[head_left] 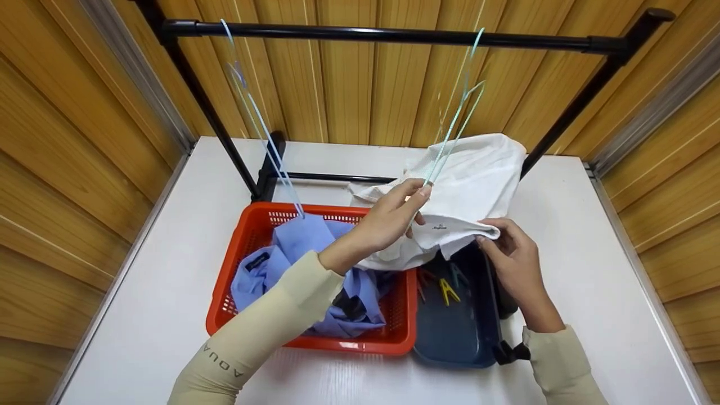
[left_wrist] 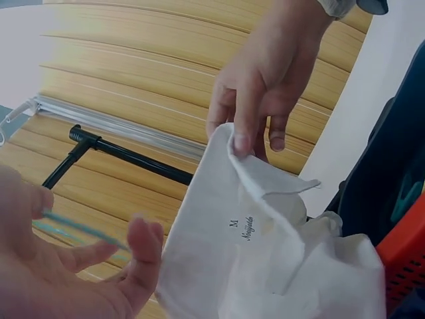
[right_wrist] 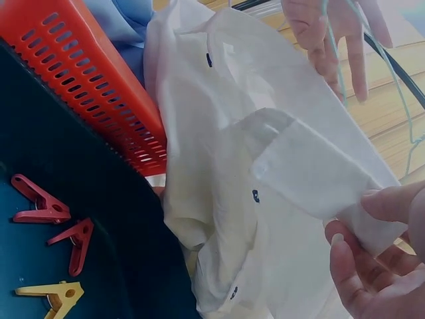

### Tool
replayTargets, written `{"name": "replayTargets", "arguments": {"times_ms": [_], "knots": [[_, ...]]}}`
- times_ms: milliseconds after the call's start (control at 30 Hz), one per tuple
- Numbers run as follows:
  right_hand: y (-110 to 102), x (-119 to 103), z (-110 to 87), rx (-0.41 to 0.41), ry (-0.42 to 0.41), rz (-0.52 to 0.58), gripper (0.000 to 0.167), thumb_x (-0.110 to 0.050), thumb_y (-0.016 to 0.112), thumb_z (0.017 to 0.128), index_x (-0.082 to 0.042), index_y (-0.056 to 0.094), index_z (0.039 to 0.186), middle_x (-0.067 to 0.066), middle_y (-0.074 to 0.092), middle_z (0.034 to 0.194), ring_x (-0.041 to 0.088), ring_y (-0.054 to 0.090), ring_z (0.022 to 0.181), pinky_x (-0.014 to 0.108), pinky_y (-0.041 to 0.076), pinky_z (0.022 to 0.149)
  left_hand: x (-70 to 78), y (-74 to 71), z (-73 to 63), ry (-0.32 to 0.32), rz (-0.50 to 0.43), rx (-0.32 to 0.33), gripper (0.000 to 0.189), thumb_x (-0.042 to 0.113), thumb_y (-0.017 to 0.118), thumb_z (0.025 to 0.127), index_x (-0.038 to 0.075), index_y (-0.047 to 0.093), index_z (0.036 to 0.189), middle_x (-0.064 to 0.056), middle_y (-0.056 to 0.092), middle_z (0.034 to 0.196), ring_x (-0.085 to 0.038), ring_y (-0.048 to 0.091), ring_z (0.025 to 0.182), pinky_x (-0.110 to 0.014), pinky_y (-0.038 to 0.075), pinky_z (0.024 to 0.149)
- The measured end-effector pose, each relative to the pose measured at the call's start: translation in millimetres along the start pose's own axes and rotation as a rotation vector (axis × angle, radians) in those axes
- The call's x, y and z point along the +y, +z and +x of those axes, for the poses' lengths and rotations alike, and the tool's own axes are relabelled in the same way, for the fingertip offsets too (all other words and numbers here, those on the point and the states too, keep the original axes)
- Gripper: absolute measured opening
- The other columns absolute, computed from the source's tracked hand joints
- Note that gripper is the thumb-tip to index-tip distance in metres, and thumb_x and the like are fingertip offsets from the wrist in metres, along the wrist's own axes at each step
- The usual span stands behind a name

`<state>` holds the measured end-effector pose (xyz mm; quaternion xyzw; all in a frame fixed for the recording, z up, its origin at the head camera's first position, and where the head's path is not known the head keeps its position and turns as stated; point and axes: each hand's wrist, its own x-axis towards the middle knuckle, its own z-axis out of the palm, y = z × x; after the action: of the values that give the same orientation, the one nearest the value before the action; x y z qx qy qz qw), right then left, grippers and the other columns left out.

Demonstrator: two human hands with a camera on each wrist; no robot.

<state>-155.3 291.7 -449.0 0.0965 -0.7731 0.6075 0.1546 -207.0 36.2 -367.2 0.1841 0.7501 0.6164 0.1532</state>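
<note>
My right hand (head_left: 514,261) pinches the collar edge of a white shirt (head_left: 467,191) between thumb and fingers; the collar (right_wrist: 312,173) shows large in the right wrist view. Dark print (left_wrist: 242,227) marks the shirt's inside below the neck. Up and to the left, my left hand (head_left: 388,216) holds a pale green cord (head_left: 447,140) at its lower end, with strands running between thumb and fingers. That cord hangs from a black rail (head_left: 365,34). Some of the shirt hangs over the red basket's corner, and its lower part is hidden.
A red basket (head_left: 365,344) holds blue clothing (head_left: 304,236), which a blue cord (head_left: 261,112) reaches down to. Beside it, a dark blue bin (head_left: 450,343) contains a yellow clothes peg (head_left: 448,292) and several others. Wood-panelled walls (head_left: 349,90) enclose the white tabletop (head_left: 163,247).
</note>
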Motion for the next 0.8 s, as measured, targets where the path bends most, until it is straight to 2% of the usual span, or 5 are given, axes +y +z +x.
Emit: {"name": "replayTargets", "arguments": {"times_ms": [200,400,567,667,800], "knots": [[1,-2,-0.3,0.054,0.028,0.000,0.021,0.015,0.066,0.096,0.020,0.061,0.116,0.008,0.071,0.100,0.011,0.069,0.086,0.018,0.054,0.076,-4.0,-2.6,-6.7,0.055,0.051,-0.013,0.047,0.031,0.036,0.117,0.005,0.053,0.152,-0.015,0.063,0.122,-0.031,0.064,0.100,-0.027,0.050,0.073],[2,-3,0.3,0.086,0.037,0.022,0.021,0.012,0.068,0.097,0.021,0.061,0.115,0.012,0.071,0.100,0.013,0.072,0.086,0.020,0.055,0.075,-9.5,-9.6,-16.7,0.135,0.136,0.066,0.045,0.026,0.036,0.116,0.000,0.058,0.146,-0.016,0.063,0.133,-0.034,0.064,0.109,-0.036,0.050,0.096],[0,-4,0.9,0.098,0.037,0.006,0.020,0.012,0.066,0.099,0.020,0.061,0.116,0.012,0.070,0.098,0.010,0.070,0.085,0.020,0.055,0.074,-19.6,-16.6,-23.7,0.189,0.185,0.113,0.038,0.011,0.044,0.109,-0.003,0.061,0.140,-0.017,0.065,0.128,-0.028,0.060,0.119,-0.038,0.047,0.103],[-2,-4,1.3,0.119,0.030,0.002,0.019,0.013,0.066,0.098,0.020,0.061,0.116,0.010,0.070,0.097,0.010,0.069,0.084,0.019,0.054,0.073,-28.1,-20.5,-27.0,0.232,0.233,0.083,0.043,-0.004,0.046,0.098,-0.006,0.059,0.139,-0.019,0.064,0.127,-0.032,0.060,0.117,-0.042,0.049,0.100],[-3,-6,2.2,0.143,0.022,0.013,0.019,0.014,0.065,0.098,0.021,0.061,0.115,0.007,0.070,0.096,0.010,0.069,0.083,0.018,0.054,0.072,-37.4,-25.9,-30.9,0.302,0.365,-0.037,0.059,-0.015,0.048,0.087,-0.008,0.051,0.146,-0.022,0.059,0.137,-0.037,0.057,0.127,-0.050,0.045,0.106]]}}
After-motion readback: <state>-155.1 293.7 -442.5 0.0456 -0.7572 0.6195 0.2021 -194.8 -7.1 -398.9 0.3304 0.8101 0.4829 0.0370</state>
